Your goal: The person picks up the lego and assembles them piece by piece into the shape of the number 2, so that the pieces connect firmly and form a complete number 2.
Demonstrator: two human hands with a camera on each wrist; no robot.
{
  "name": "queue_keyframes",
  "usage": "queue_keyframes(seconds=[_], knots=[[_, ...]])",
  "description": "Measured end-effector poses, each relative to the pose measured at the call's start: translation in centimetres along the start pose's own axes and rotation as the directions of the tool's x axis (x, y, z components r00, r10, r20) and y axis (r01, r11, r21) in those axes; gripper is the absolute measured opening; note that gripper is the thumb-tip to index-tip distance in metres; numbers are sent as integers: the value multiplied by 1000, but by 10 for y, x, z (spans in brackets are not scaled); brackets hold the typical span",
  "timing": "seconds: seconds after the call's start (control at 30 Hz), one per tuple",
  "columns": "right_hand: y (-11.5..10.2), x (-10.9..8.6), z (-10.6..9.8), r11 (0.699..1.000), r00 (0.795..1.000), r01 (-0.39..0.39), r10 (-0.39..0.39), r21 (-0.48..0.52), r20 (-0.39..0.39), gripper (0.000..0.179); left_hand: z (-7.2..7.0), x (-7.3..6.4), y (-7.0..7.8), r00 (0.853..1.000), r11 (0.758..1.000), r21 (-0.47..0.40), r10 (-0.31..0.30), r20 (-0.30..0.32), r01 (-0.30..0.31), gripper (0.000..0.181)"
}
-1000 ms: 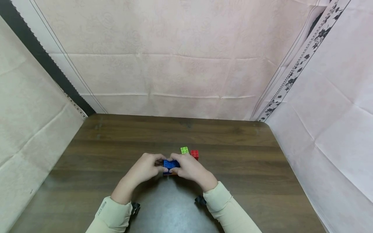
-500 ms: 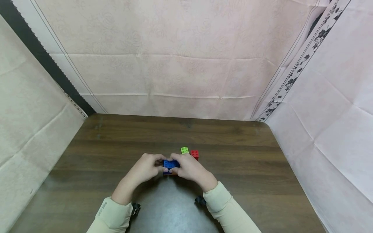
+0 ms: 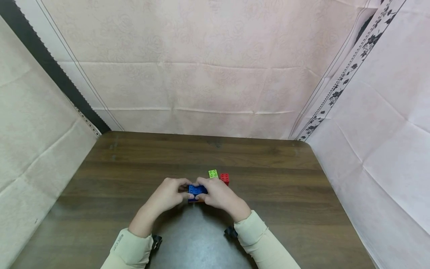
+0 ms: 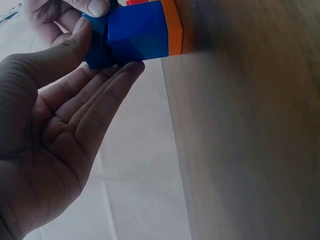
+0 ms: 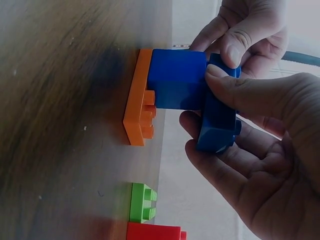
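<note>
A blue toy brick [image 5: 217,122] with studs lies across the top of a taller blue brick [image 5: 177,80], which stands on an orange plate brick [image 5: 134,100]. My left hand [image 3: 169,194] pinches the upper blue brick at its left end, thumb on the near side and fingers on the far side. From the right, my right hand [image 3: 220,193] pinches the same brick likewise, the two thumbs nearly meeting. In the right wrist view, the upper brick juts out past the lower one, and orange studs show bare beside the stack.
Just beyond my right hand, a light green brick [image 3: 213,173] and a red brick [image 3: 224,178] sit side by side on the brown wooden table [image 3: 134,157]. Pale cloth [image 3: 201,86] hangs behind the table's far edge and along both sides.
</note>
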State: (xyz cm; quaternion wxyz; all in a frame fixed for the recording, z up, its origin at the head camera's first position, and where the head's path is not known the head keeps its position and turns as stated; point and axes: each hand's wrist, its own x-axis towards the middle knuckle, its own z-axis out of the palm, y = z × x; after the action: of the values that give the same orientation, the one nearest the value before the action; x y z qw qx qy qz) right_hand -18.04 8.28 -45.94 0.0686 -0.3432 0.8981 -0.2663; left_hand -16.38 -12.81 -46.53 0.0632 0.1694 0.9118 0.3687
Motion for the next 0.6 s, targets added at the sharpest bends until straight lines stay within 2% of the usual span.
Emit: queue_keyframes(seconds=[0.47, 0.6], knots=[[0, 0, -1, 1000, 1000, 17, -17, -8, 0, 19, 0, -1, 2, 999, 999, 15, 35, -1, -35, 25], [1, 0, -2, 1000, 1000, 16, -16, -6, -1, 19, 2, 1, 3, 1000, 1000, 2, 4, 2, -4, 23]])
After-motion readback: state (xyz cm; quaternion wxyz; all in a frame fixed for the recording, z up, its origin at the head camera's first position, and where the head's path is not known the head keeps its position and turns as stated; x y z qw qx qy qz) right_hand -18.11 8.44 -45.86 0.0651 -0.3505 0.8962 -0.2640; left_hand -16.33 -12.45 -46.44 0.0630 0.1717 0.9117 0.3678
